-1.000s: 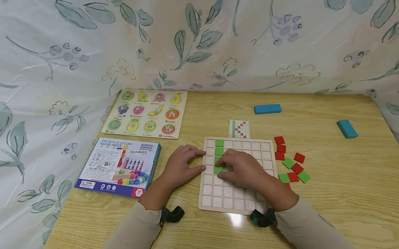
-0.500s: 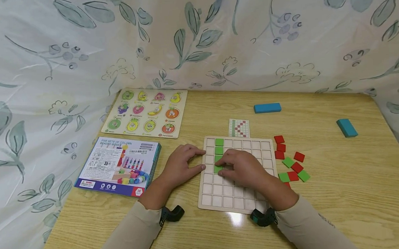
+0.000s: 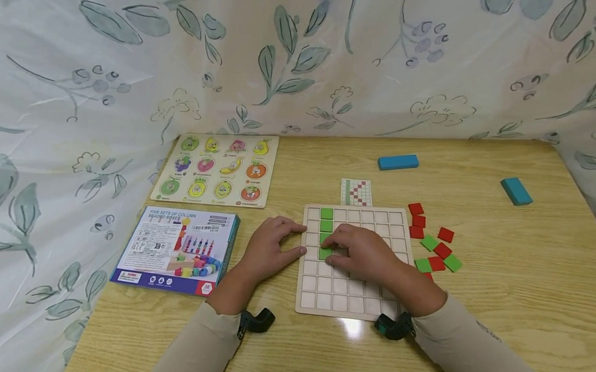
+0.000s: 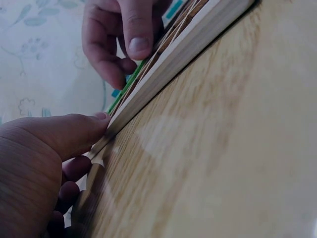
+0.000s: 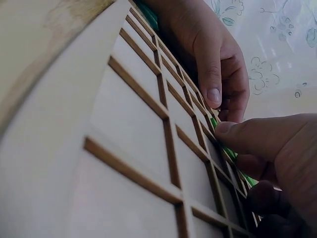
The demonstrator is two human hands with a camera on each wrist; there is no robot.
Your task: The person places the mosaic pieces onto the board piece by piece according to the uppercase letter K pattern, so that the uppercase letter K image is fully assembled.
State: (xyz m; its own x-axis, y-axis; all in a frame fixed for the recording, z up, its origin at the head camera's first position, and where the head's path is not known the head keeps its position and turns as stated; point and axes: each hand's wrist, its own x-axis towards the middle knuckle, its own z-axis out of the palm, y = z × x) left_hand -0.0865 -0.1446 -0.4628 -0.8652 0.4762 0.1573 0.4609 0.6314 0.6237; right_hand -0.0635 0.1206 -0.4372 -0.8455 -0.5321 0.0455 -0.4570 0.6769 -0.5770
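A pale wooden grid board (image 3: 339, 303) lies flat on the table. Along its second column, several green square tiles (image 3: 326, 213) run down from the top. At the board's left edge my left hand (image 3: 273, 248) touches the rim with thumb and index fingertips, spread apart. My right hand (image 3: 363, 251) reaches over the board, thumb and index finger pinching at the lowest green tile (image 3: 325, 253), which is partly hidden. In the right wrist view the right thumb (image 5: 257, 136) bends over the grid, close to the left hand (image 5: 210, 54). Just behind the board lies a small pattern card (image 3: 356, 192).
Loose red and green tiles (image 3: 442, 250) lie right of the board. Two blue blocks (image 3: 398, 163) sit farther back and right. To the left are a boxed bead set (image 3: 173, 249) and a fruit picture board (image 3: 217, 170). A floral curtain (image 3: 292, 58) hangs behind the table.
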